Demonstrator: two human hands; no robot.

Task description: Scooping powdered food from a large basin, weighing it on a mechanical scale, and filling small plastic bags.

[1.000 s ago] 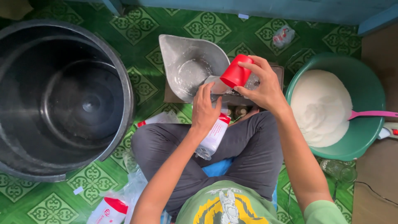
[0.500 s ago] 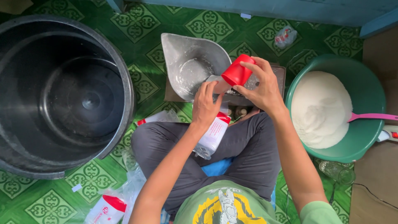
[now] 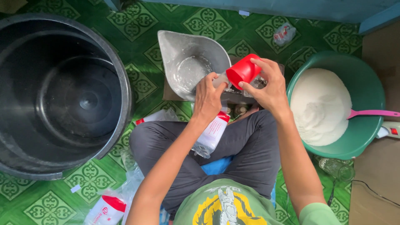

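Observation:
My right hand holds a red funnel-shaped cup, tilted toward the left. My left hand grips the top of a clear plastic bag with a red and white label, its mouth meeting the cup's narrow end. Both hands hover over the near edge of a metal scale pan dusted with white powder. The bag hangs down over my crossed legs in dark grey trousers.
A large black tub stands at the left. A green basin of white powder with a pink scoop sits at the right. More labelled bags lie on the green patterned floor. A glass jar lies near my right knee.
The hands and cup have barely shifted; the view moved slightly.

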